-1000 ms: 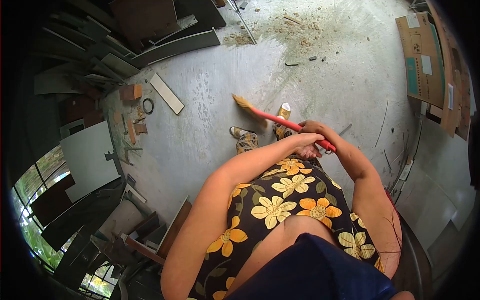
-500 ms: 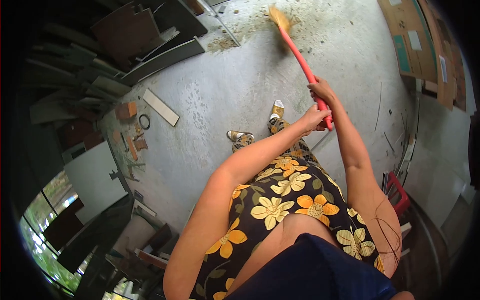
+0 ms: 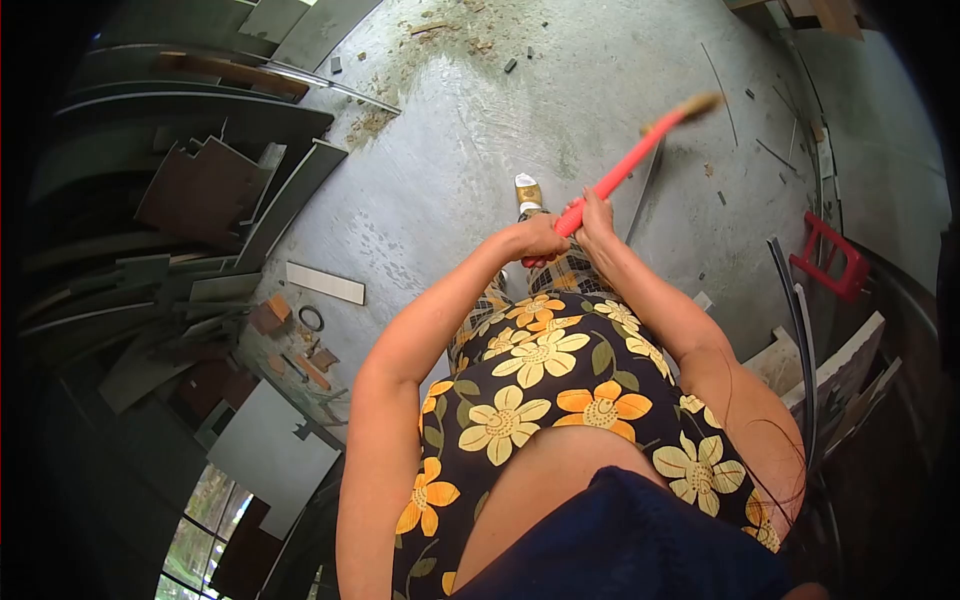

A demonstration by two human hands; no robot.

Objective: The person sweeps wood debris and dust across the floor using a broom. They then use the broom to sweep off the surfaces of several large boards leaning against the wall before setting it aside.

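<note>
I hold a broom by its red handle with both hands, in front of my waist. My left hand is closed around the rear end of the handle. Slightly farther forward, my right hand wraps the same handle. The straw-coloured bristles point away to the upper right, smeared by motion, over the grey concrete floor. Loose debris lies scattered on the floor ahead, in brown bits and dust.
Stacked boards lean along the left side. A pale plank, a black ring and brick pieces lie on the floor at left. To the right stand a red plastic stool and thin strips. One sandalled foot shows ahead.
The broom has swung from pointing far ahead to the upper right, and its bristles have left the debris area. Both hands have come closer to my body. My view has turned rightward.
</note>
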